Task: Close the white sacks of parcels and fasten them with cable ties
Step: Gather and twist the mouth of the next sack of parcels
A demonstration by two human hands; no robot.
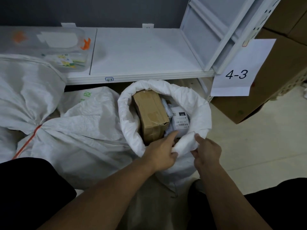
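Left hand (163,152), right hand (207,152) — fingers clenched on the near rolled rim of the sack (127,120).

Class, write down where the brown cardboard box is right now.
In the head view, the brown cardboard box stands inside the open white sack at centre, left of a labelled white parcel and just beyond the left hand.

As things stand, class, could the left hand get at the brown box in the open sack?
Probably yes: the sack stands open, and the box lies uncovered just beyond the left hand, which grips the near rim and would need to let go first.
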